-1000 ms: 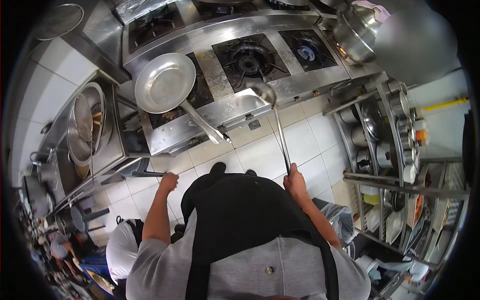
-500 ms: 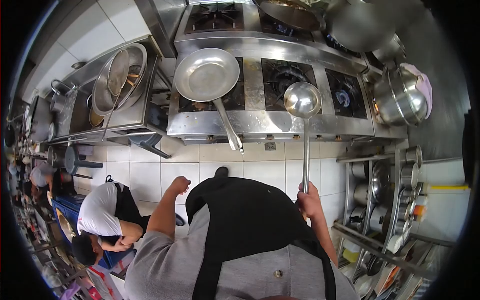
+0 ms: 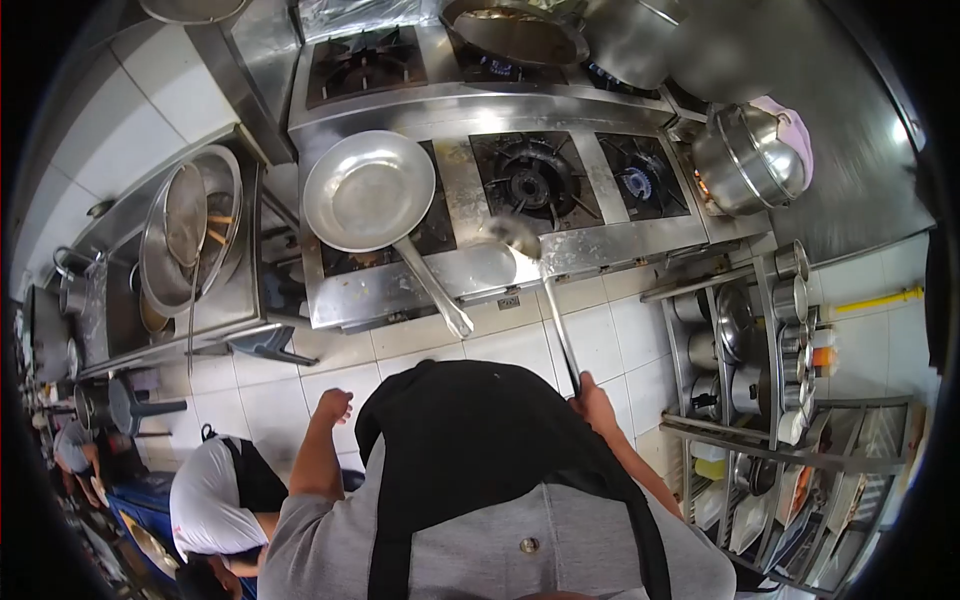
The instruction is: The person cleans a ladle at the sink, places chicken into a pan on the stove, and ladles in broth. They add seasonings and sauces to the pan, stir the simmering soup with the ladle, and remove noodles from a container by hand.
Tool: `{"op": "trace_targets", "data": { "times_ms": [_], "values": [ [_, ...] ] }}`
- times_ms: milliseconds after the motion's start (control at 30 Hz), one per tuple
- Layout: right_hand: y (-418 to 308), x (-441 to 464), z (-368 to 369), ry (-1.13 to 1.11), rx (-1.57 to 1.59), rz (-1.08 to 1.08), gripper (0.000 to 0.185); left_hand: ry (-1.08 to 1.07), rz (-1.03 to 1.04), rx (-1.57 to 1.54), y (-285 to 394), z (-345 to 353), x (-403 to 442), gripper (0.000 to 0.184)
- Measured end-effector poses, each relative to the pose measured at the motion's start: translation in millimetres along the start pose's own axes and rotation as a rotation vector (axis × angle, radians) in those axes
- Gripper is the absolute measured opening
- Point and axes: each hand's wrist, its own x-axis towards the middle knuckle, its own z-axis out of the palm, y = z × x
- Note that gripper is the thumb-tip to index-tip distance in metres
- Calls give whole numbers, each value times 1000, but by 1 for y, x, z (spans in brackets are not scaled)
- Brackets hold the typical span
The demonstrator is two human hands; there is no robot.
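Note:
My right hand [image 3: 592,403] is wrapped round the end of a long metal ladle [image 3: 560,330]. Its bowl, turned on its side and slightly blurred, is over the stove's front edge, right of the pan handle. A silver frying pan [image 3: 370,192] rests on the front left burner, its inside bare and its handle pointing toward me. At my left side, my left hand [image 3: 335,405] hangs with fingers curled and nothing visible in them, apart from the pan.
A lit burner [image 3: 638,182] shows at the front right, beside a steel pot [image 3: 750,160] with a pink cloth. Behind stands a dark wok [image 3: 515,35]. Large bowls [image 3: 195,230] sit on the left counter. A person [image 3: 215,495] bends low at my left; a pot rack [image 3: 740,350] stands right.
The ladle has swung left, and its bowl has turned from facing up to lying on its side. My view has shifted, moving the stove left in the picture. The nearby person bends lower.

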Motion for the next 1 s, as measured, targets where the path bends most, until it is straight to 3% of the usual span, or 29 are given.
{"op": "trace_targets", "data": {
  "times_ms": [33,100,200,267,500,567,700,733,767,1000],
  "values": [
    [24,5,15,-28,18,20,20,11,-68,-25,0,-6,5,31],
    [2,8,10,-13,51,-42,19,0,-87,-29,13,-21,-6,29],
    [-86,27,-30,-82,330,92,18,17,-101,-41,12,-34,0,27],
    [-132,54,-70,-84,473,26,17,56,-94,-63,17,-37,2,27],
    [-235,268,-183,6,317,-179,18,142,41,-425,28,14,-14,24],
    [-260,310,-200,41,243,-217,19,133,199,-438,12,39,-26,24],
    [-307,349,-210,134,71,-95,19,45,97,-491,-48,89,-13,22],
    [-310,357,-209,133,52,-78,17,212,475,-25,-67,99,-28,21],
    [-315,357,-211,116,29,-54,17,98,341,63,-55,101,-56,19],
    [-318,386,-213,57,1,-25,15,16,-31,-176,-75,110,-75,28]
  ]
}}
